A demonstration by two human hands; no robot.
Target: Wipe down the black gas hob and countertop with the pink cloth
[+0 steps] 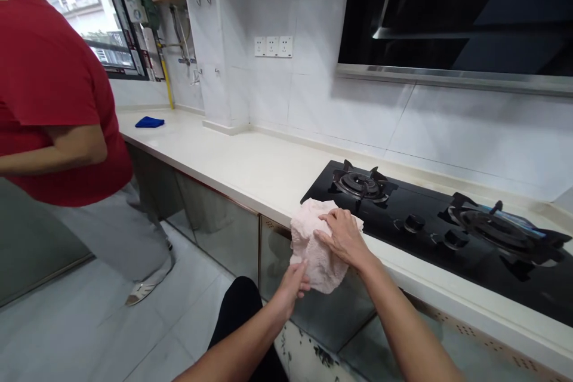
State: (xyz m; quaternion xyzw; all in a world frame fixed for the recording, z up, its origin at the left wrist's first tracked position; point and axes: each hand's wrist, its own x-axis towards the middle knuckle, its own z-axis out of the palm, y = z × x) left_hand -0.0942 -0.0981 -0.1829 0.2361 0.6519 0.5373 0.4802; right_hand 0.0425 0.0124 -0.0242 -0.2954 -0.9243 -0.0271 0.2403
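Pink cloth (317,268): on surface (250,158) front edge, hob's (421,206) 9 o'clock end | right hand (344,236) nearer: fingers spread on cloth, bulk at 7 o'clock | left hand (290,287): cloth at 1 o'clock | both grips: cannot tell | axis indistinct

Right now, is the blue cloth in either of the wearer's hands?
No, the blue cloth lies on the counter, while the left hand and right hand are at the pale pink cloth.

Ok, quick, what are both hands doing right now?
Left hand: half-curled at the pale pink cloth; can't tell if it's gripping.
Right hand: open, fingers spread on top of the cloth.
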